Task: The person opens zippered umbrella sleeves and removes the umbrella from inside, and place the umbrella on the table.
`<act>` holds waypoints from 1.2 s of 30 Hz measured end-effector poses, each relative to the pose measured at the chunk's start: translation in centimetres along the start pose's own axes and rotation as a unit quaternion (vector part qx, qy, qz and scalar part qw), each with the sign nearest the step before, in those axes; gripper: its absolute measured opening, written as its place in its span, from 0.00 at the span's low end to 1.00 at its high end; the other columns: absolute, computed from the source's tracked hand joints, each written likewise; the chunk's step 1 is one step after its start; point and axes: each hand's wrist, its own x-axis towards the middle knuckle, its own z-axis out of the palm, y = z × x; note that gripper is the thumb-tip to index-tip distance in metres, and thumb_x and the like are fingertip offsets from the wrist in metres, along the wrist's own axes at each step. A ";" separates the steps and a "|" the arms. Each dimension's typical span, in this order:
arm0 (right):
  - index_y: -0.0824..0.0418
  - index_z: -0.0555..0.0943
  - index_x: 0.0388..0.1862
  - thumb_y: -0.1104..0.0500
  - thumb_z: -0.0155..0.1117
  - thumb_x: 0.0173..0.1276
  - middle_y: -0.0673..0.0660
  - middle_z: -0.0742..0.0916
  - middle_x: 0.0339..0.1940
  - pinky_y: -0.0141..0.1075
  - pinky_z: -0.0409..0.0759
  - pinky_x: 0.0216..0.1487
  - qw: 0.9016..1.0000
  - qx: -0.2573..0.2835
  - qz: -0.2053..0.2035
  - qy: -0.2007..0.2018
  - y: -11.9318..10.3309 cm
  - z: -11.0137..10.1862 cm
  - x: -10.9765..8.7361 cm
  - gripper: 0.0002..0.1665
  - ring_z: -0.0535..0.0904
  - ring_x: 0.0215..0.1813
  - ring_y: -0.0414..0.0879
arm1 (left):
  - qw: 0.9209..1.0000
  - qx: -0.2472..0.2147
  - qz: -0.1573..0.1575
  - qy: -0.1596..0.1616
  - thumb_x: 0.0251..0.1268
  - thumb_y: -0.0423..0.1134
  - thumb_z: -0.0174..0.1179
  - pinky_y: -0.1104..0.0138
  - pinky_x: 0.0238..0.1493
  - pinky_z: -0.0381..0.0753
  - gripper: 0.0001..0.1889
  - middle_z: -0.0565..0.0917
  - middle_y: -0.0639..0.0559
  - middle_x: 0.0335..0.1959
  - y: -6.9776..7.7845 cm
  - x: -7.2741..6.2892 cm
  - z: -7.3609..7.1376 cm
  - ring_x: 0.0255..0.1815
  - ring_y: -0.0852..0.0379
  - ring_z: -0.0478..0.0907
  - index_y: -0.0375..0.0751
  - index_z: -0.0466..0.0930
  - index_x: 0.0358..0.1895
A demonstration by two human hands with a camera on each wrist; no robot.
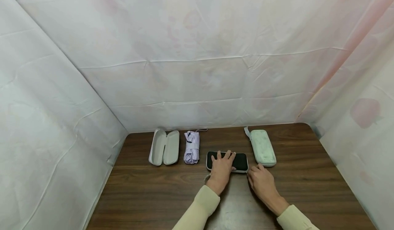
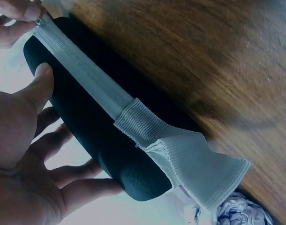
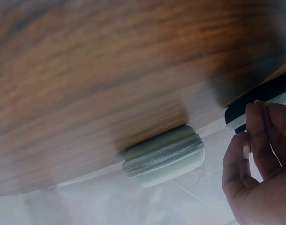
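A black zip case point(image 1: 241, 162) with a grey zipper point(image 2: 82, 70) lies closed on the brown table. My left hand point(image 1: 220, 170) holds it from above, fingers spread over the lid toward the far edge and thumb point(image 2: 43, 77) against the near side. At the case's front right corner, my right hand point(image 1: 261, 181) pinches the small zipper pull point(image 2: 39, 21) between thumb and finger. A grey fabric strap point(image 2: 199, 164) sticks out at the case's left end. Beyond my right hand lies a pale green case point(image 1: 262, 147), zipped up, with a strap at its far end.
To the left of the black case stands a folded lilac umbrella point(image 1: 192, 148) with a cord loop. Farther left is a light grey case point(image 1: 171, 148), lying unfolded. White patterned sheets point(image 1: 197, 83) hang behind and at both sides of the table point(image 1: 147, 195).
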 end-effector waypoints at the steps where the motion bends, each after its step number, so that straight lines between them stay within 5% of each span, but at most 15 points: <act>1: 0.60 0.85 0.22 0.70 0.82 0.48 0.53 0.82 0.23 0.43 0.82 0.30 1.000 -0.001 0.003 -0.001 0.0 0.0 0.0 0.12 0.75 0.31 0.52 | 1.000 -0.001 -0.003 0.001 0.68 0.63 0.62 0.45 0.59 0.85 0.33 0.77 0.61 0.73 0.1 0.0 0.1 0.69 0.44 0.78 0.63 0.75 0.76; 36: 0.63 0.87 0.24 0.70 0.78 0.54 0.56 0.87 0.28 0.44 0.83 0.37 0.999 -0.010 0.040 -0.029 -1.6 0.3 0.6 0.07 0.78 0.36 0.55 | 0.997 0.015 -0.063 0.037 0.62 0.64 0.65 0.48 0.54 0.88 0.34 0.80 0.61 0.70 1.6 -0.3 0.3 0.65 0.46 0.82 0.63 0.79 0.73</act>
